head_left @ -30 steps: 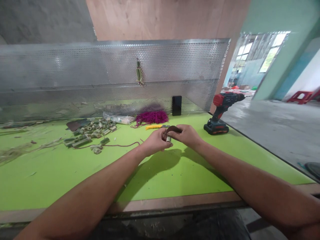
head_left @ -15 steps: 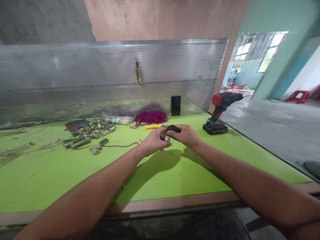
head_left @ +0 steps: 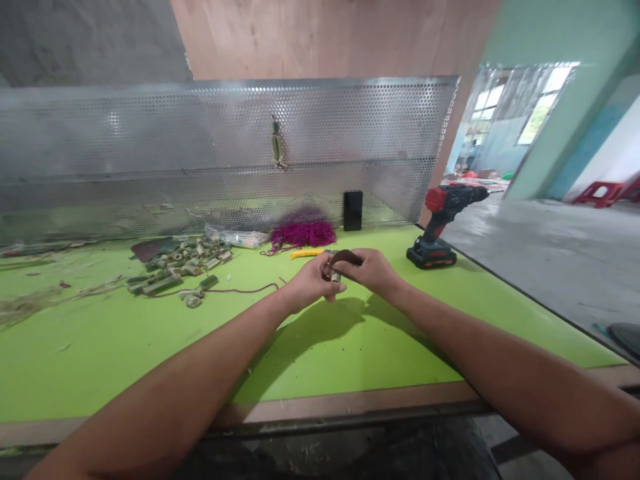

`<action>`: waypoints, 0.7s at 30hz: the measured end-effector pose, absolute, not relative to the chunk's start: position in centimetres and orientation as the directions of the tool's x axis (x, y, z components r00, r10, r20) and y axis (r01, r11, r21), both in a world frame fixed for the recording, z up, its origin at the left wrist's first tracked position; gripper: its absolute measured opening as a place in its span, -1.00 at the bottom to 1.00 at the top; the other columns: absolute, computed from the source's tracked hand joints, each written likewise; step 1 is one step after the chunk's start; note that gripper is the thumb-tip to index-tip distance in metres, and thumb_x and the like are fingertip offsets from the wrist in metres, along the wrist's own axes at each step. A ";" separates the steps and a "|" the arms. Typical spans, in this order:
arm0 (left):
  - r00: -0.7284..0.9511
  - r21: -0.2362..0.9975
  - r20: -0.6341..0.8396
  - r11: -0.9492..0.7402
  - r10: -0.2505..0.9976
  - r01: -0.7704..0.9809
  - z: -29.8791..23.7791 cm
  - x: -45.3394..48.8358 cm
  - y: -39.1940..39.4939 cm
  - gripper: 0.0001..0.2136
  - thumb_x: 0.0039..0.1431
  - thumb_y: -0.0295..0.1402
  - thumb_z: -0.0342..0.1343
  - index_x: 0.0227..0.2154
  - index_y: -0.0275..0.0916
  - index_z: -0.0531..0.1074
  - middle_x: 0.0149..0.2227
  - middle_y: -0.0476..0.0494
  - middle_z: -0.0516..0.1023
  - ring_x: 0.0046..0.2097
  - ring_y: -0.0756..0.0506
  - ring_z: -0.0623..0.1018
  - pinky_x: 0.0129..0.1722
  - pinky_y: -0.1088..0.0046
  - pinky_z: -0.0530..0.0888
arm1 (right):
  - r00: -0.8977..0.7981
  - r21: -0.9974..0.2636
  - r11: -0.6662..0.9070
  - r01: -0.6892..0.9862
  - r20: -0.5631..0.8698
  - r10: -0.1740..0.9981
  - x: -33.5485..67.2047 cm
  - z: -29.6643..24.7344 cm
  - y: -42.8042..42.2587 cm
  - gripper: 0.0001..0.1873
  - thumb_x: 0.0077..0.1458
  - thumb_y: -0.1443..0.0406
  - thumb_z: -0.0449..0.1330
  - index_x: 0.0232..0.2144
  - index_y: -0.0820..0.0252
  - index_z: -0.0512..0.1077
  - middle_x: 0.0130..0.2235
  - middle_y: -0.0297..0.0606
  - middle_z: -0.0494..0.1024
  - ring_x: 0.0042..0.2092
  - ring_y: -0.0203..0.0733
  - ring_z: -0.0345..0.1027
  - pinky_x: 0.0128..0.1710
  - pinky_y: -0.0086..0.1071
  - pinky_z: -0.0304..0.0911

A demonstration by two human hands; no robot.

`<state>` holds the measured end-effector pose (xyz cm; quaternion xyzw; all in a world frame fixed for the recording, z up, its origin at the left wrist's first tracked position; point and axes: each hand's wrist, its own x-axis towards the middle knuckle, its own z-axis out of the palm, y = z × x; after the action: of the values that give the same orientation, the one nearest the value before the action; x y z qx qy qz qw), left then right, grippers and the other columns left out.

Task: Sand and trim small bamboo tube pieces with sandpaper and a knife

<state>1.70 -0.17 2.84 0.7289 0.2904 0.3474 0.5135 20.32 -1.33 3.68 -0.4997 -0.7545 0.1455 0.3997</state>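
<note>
My left hand (head_left: 311,284) and my right hand (head_left: 371,271) meet above the green tabletop (head_left: 350,347). Between them, my left fingers pinch a short pale cylinder (head_left: 336,276), probably a bamboo piece, partly hidden by the fingers. My right fingers hold a dark brown strip (head_left: 345,257), perhaps abrasive paper, which curves over the cylinder's top. A yellow-handled knife (head_left: 304,253) lies just behind my left hand.
A heap of cut bamboo pieces (head_left: 180,267) and a thin red cord (head_left: 240,291) lie left. Behind are magenta yarn (head_left: 303,234), a black phone (head_left: 353,211) and a perforated metal sheet (head_left: 225,153). A cordless drill (head_left: 437,223) stands right, near the table edge.
My hands stay together on the cylinder and strip, shifting only slightly. The view has moved a little, and nothing has been let go.
</note>
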 end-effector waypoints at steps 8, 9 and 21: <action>0.624 0.970 0.192 -0.242 0.757 -0.006 2.6 1.6 0.1 -0.48 -0.08 -0.30 0.39 -0.09 -0.28 0.29 -0.35 -0.01 0.43 -0.41 0.04 0.51 -0.40 0.44 0.53 | -0.186 -0.628 0.485 0.609 0.481 0.857 20.3 3.6 -1.5 -0.53 0.00 -0.08 0.25 -0.42 0.23 0.57 -0.52 -0.31 0.47 -0.48 -0.30 0.24 -0.51 -0.44 0.04; 0.623 0.972 0.194 -0.235 0.758 -0.016 2.6 1.6 0.1 -0.47 -0.09 -0.30 0.40 -0.09 -0.28 0.29 -0.34 -0.01 0.43 -0.41 0.04 0.51 -0.39 0.43 0.53 | -0.177 -0.631 0.484 0.607 0.487 0.855 20.3 3.6 -1.5 -0.54 0.02 -0.07 0.24 -0.41 0.23 0.57 -0.51 -0.30 0.48 -0.48 -0.30 0.24 -0.50 -0.44 0.05; 0.601 0.978 0.154 -0.207 0.785 0.018 2.7 1.6 0.2 -0.47 -0.17 -0.31 0.45 -0.19 -0.30 0.27 -0.38 -0.02 0.46 -0.44 0.02 0.53 -0.42 0.42 0.55 | -0.213 -0.608 0.468 0.641 0.445 0.870 20.4 3.6 -1.3 -0.49 -0.03 -0.11 0.25 -0.42 0.24 0.57 -0.52 -0.30 0.46 -0.50 -0.30 0.21 -0.52 -0.43 0.01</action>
<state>1.59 0.16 2.74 0.6975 0.2878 0.3419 0.5602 20.44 -1.31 3.61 -0.4941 -0.7645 0.1479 0.3866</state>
